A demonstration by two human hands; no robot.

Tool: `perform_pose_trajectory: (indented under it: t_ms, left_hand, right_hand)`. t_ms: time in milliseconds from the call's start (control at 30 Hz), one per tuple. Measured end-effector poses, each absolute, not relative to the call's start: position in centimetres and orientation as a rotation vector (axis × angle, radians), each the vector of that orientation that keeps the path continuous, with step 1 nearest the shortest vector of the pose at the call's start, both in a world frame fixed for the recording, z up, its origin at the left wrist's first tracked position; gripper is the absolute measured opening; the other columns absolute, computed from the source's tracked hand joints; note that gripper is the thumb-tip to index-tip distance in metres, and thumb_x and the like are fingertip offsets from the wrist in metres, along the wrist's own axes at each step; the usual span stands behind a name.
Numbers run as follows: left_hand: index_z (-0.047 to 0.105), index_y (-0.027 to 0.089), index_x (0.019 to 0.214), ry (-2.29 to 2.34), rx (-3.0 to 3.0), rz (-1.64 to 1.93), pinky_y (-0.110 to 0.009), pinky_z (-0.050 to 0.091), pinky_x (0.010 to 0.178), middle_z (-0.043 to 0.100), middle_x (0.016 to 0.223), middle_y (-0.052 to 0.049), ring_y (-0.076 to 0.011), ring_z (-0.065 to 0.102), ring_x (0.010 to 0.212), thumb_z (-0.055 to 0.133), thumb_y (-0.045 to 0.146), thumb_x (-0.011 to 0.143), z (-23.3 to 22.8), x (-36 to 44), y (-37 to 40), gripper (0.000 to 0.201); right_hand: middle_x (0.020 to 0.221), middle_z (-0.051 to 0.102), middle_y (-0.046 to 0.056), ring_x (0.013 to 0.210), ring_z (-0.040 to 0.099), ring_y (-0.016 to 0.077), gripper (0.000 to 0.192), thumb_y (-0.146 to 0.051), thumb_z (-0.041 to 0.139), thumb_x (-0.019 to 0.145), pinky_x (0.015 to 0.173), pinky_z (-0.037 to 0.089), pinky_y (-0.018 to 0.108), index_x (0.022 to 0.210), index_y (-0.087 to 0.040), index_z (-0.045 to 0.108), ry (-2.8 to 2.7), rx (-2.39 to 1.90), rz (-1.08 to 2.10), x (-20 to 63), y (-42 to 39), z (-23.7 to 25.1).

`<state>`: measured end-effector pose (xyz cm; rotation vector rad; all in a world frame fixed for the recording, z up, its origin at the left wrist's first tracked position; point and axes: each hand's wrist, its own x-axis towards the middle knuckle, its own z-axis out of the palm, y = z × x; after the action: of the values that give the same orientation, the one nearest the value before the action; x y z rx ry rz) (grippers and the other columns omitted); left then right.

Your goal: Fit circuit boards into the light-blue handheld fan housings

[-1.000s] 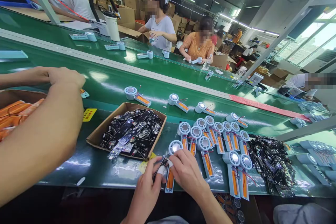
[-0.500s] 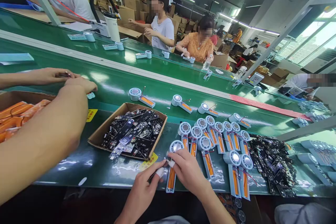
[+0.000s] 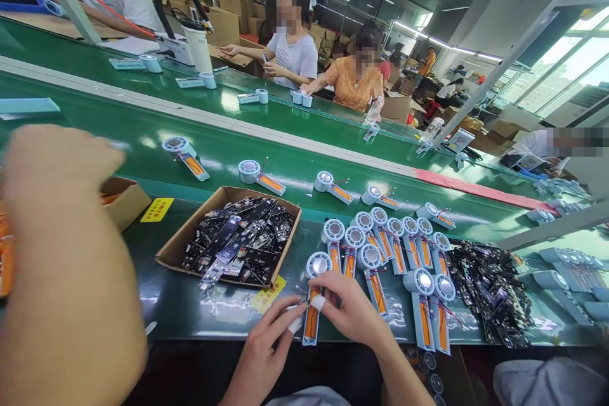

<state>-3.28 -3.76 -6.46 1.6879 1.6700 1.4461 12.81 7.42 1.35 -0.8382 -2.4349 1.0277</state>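
Note:
Directly in front of me a light blue handheld fan housing point(image 3: 318, 264) lies face up, its open handle point(image 3: 310, 328) holding an orange battery. My left hand point(image 3: 269, 337) is left of the handle, thumb and fingers pinched. My right hand point(image 3: 354, 312) reaches over the handle from the right, also closed in a pinch. The fingertips of both hands nearly meet above the battery. White coverings show on some fingers. Whatever small parts or wires they grip are hidden. Beside my hands is a cardboard tray point(image 3: 162, 255) of black circuit boards point(image 3: 247, 235).
More fan housings point(image 3: 371, 257) with orange batteries stand at right, beside a pile of loose circuit boards point(image 3: 492, 292). Several housings lie along the green belt point(image 3: 223, 139). A co-worker's arm point(image 3: 71, 254) fills the left foreground, near an orange-filled box point(image 3: 126, 203). Other people sit across the belt.
The co-worker's arm at left has swung left and nearer, and another fan housing now shows on the belt there. My fingertips stay close together over the same housing, slightly lower on its handle.

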Motion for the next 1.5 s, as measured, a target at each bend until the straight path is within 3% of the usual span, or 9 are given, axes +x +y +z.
perform_pose_trajectory:
  t_ms: [167, 367, 633, 767, 900, 1067, 1167, 1333, 1500]
  left_hand:
    - [0.069, 0.024, 0.122, 1.828, 1.972, 1.497, -0.020, 0.058, 0.087, 0.075, 0.107, -0.006, -0.0145, 0.075, 0.098, 0.047, 0.011, 0.094, -7.4, -2.3, -5.0, 0.039]
    - [0.062, 0.022, 0.127, 1.899, 2.083, 1.435, -0.023, 0.058, 0.091, 0.078, 0.112, -0.005, -0.0177, 0.076, 0.097, 0.050, 0.016, 0.094, -9.2, -2.8, -5.8, 0.036]
    - [0.058, 0.020, 0.134, 1.812, 1.443, 1.142, -0.028, 0.063, 0.077, 0.074, 0.121, -0.009, -0.0237, 0.075, 0.104, 0.045, 0.031, 0.093, -9.1, -3.8, -4.7, 0.045]
    - [0.065, 0.020, 0.127, 1.790, 1.332, 1.099, -0.028, 0.061, 0.061, 0.078, 0.084, -0.005, -0.0230, 0.077, 0.073, 0.048, 0.034, 0.086, -7.1, -3.9, -3.3, 0.047]
    - [0.065, 0.015, 0.127, 1.642, 1.231, 1.000, -0.027, 0.055, 0.045, 0.066, 0.053, 0.002, -0.0196, 0.064, 0.043, 0.042, 0.036, 0.088, -5.6, -4.0, -2.6, 0.050]
    - [0.075, 0.023, 0.111, 1.838, 1.621, 1.090, -0.029, 0.060, 0.060, 0.077, 0.093, -0.008, -0.0210, 0.075, 0.071, 0.038, 0.025, 0.087, -4.6, -3.7, -2.6, 0.045]
    - [0.075, 0.026, 0.111, 1.937, 1.797, 1.023, -0.029, 0.060, 0.059, 0.076, 0.094, -0.008, -0.0218, 0.075, 0.072, 0.035, 0.020, 0.088, -4.7, -3.3, -2.9, 0.047]
    - [0.063, 0.018, 0.125, 1.913, 1.449, 1.156, -0.037, 0.063, 0.082, 0.077, 0.112, -0.012, -0.0261, 0.076, 0.099, 0.040, 0.031, 0.090, -5.1, -3.0, -3.0, 0.043]
    - [0.068, 0.017, 0.113, 1.864, 1.223, 1.215, -0.036, 0.064, 0.077, 0.078, 0.108, -0.012, -0.0261, 0.077, 0.095, 0.044, 0.039, 0.089, -5.1, -2.9, -3.0, 0.040]
  right_hand:
    - [0.107, 0.074, 0.008, 0.096, 0.070, 0.0215, 0.025, -0.010, 0.052, 0.095, 0.080, 0.051, 0.029, 0.114, -0.017, 0.066, -2.716, -1.000, 0.812, 10.8, 7.3, 2.8]
    - [0.095, 0.074, 0.009, 0.087, 0.070, 0.0240, 0.012, -0.014, 0.055, 0.096, 0.066, 0.047, 0.028, 0.100, -0.015, 0.067, -3.134, -1.031, 0.406, 8.6, 6.8, 3.6]
    - [0.098, 0.067, 0.006, 0.093, 0.062, 0.0187, 0.023, -0.004, 0.051, 0.096, 0.076, 0.046, 0.024, 0.109, -0.018, 0.064, -2.817, -0.933, 0.525, 11.1, 6.4, 2.3]
    - [0.101, 0.069, 0.007, 0.091, 0.064, 0.0201, 0.030, -0.006, 0.054, 0.095, 0.080, 0.049, 0.028, 0.122, -0.018, 0.060, -2.520, -1.095, 0.654, 11.9, 5.9, 0.4]
    - [0.100, 0.070, 0.007, 0.093, 0.066, 0.0205, 0.028, -0.003, 0.058, 0.086, 0.084, 0.051, 0.030, 0.108, -0.019, 0.066, -2.291, -1.109, 0.658, 11.8, 5.8, -1.6]
    - [0.101, 0.069, 0.008, 0.097, 0.066, 0.0206, 0.031, 0.000, 0.053, 0.086, 0.088, 0.052, 0.031, 0.104, -0.018, 0.070, -2.209, -0.985, 0.708, 11.7, 6.0, -1.9]
    - [0.102, 0.069, 0.007, 0.098, 0.065, 0.0201, 0.031, 0.001, 0.055, 0.086, 0.089, 0.051, 0.031, 0.104, -0.019, 0.071, -2.233, -0.951, 0.830, 11.7, 6.0, -0.9]
    - [0.101, 0.068, 0.008, 0.098, 0.064, 0.0218, 0.024, -0.003, 0.058, 0.091, 0.087, 0.051, 0.033, 0.103, -0.018, 0.072, -2.385, -0.987, 0.818, 11.5, 5.9, 0.1]
    - [0.102, 0.068, 0.009, 0.096, 0.062, 0.0229, 0.024, -0.002, 0.058, 0.090, 0.085, 0.051, 0.034, 0.105, -0.016, 0.070, -2.513, -1.050, 0.595, 11.0, 5.6, 0.0]
